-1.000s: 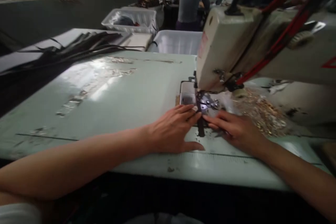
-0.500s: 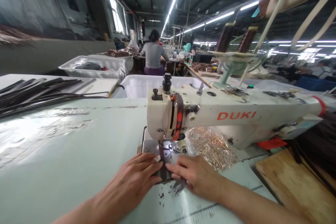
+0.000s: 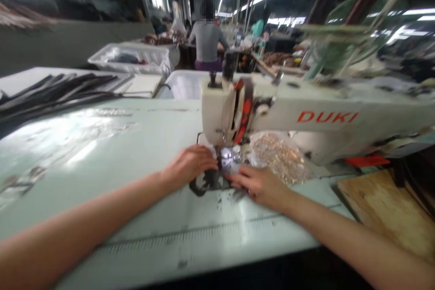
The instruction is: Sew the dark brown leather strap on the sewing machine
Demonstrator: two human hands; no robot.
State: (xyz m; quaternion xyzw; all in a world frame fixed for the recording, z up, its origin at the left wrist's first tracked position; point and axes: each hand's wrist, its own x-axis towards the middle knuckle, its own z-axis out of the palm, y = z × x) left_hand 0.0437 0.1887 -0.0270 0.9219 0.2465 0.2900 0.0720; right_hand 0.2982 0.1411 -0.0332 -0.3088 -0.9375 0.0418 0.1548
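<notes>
Left hand (image 3: 189,163) and right hand (image 3: 261,186) flat, pinning dark strap (image 3: 208,181) before sewing machine (image 3: 272,113) — nudged forward since, feeding under needle.

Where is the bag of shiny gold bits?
The bag of gold bits lies on the table under the sewing machine arm, just beyond the right hand.

a pale green tabletop (image 3: 112,154), scuffed and glossy, with a printed ruler strip along its near edge. a white sewing machine (image 3: 306,118) stands just beyond the hands (image 3: 188,165), a dark strap piece (image 3: 207,181) lies between them, a clear bag of gold fittings (image 3: 280,158) just past the right hand (image 3: 261,186), dark strips (image 3: 54,95) far left
</notes>
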